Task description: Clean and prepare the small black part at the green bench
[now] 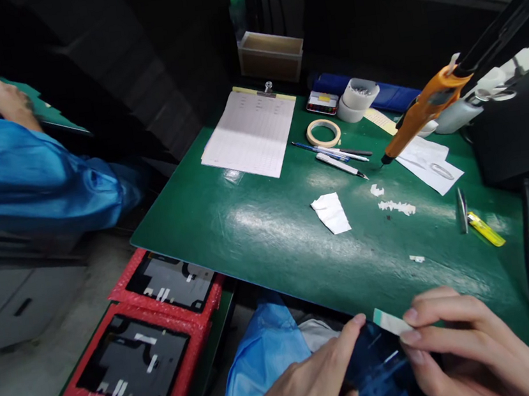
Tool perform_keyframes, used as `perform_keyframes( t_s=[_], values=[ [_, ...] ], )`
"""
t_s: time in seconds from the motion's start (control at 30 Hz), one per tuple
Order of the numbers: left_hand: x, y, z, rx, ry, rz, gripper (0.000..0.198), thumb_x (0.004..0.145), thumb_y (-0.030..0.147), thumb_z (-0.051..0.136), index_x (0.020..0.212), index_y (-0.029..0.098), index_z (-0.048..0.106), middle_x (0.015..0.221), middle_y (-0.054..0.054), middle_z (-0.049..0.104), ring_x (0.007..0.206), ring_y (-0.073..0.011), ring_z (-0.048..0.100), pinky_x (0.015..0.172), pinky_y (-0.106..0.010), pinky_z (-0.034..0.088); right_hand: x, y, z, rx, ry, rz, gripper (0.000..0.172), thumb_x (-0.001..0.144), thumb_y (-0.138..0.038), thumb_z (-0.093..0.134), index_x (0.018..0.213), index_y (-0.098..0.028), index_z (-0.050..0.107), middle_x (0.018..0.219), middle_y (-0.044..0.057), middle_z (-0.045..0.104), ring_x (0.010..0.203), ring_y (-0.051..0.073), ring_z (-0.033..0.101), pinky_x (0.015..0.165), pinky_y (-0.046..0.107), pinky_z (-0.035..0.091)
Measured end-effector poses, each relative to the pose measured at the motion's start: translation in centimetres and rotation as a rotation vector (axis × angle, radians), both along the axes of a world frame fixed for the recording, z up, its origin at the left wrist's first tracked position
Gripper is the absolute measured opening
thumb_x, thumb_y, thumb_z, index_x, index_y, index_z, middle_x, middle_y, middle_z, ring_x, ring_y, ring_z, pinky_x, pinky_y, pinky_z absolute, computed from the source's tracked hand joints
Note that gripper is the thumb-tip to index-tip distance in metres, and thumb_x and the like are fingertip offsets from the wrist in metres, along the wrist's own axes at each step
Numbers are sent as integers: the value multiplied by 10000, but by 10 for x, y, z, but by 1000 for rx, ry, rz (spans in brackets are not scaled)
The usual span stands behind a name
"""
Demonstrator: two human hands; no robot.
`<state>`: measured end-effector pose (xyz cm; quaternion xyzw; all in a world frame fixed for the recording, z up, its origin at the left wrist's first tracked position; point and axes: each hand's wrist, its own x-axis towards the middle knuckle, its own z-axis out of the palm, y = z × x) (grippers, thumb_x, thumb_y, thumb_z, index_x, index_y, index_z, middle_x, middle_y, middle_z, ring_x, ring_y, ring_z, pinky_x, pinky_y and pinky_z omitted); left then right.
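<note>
At the bottom of the head view my left hand point(307, 385) holds a dark blue glossy panel point(376, 367) at the near edge of the green table mat point(258, 224). My right hand point(466, 347) pinches a small white and pale green tab point(390, 322) at the panel's top edge with thumb and fingers. Both hands are close together over my lap, just below the mat's edge.
On the mat lie a clipboard with paper point(251, 132), a tape roll point(323, 132), pens point(336, 156), white scraps point(330, 213), a yellow cutter point(485, 229) and an orange hanging screwdriver point(420, 111). Red trays with dark panels point(135, 361) sit lower left. A co-worker's blue sleeve point(25, 176) is at left.
</note>
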<state>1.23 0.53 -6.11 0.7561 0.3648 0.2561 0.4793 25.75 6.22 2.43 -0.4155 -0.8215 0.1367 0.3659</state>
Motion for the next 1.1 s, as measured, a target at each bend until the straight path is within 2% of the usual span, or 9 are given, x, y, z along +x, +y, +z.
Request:
perform_keyframes(
  t_s=[0.1,0.23,0.37,0.47,0.57,0.73,0.87,1.0,1.1],
  values=[
    [0,0,-3,-14,-17,-12,1343,751,26,606,1879,413,-10,1778,5,601,1443,-247,758,1171,-290,636,-1,-3,-3,-54,17,22,208,1008,-84,772,1111,-262,801,962,55,812,774,231,818,639,331,696],
    [-1,-1,-7,-31,-44,23,1343,742,56,623,1884,447,33,1785,29,583,1409,-266,780,1138,-315,666,-9,-6,-4,-15,105,-115,219,982,-62,772,1057,-264,808,945,49,795,734,231,795,605,349,671],
    [-2,-2,-8,-47,6,-11,1351,766,54,649,1888,424,-8,1811,10,543,1445,-285,757,1154,-322,658,-19,-6,-5,-33,160,-90,192,986,-67,783,1009,-256,808,922,30,788,719,204,781,599,316,648],
    [-4,0,-3,-42,17,-1,1352,790,49,656,1884,436,-37,1835,8,502,1440,-281,761,1157,-322,656,-19,3,-17,-14,186,-211,190,1012,-72,770,1018,-260,793,951,28,771,767,190,763,657,307,634],
    [-12,4,9,-80,17,-4,1288,856,30,643,1883,477,8,1827,27,515,1435,-265,764,1167,-311,646,-6,24,-38,-39,107,-283,132,1053,-140,769,1033,-270,776,987,31,778,826,202,766,735,326,632],
    [-23,12,27,-124,-12,16,1233,925,-38,596,1874,528,48,1809,45,553,1488,-238,723,1214,-308,609,27,65,-67,-256,-127,-125,165,1141,-343,660,1067,-263,785,1057,72,814,923,262,811,783,393,607],
    [-21,23,29,-231,4,-14,1015,1002,42,622,1883,373,241,1791,-47,578,1553,-277,669,1252,-370,594,27,97,-77,-270,-165,-110,249,1159,-473,641,1156,-266,780,1176,120,784,1056,316,786,906,483,618],
    [-20,34,29,-282,-26,-46,915,1020,95,642,1863,223,310,1837,-108,488,1650,-294,562,1358,-454,497,12,144,-95,-209,-167,-69,352,1132,-403,619,1418,-245,750,1467,199,687,1314,383,692,1127,598,579],
    [-23,36,31,-304,2,-43,906,1031,119,656,1863,217,311,1844,-105,473,1662,-301,547,1376,-482,482,5,174,-104,-307,-189,63,277,1102,-385,636,1282,-252,800,1323,173,737,1178,364,718,1079,574,592]
  ],
)
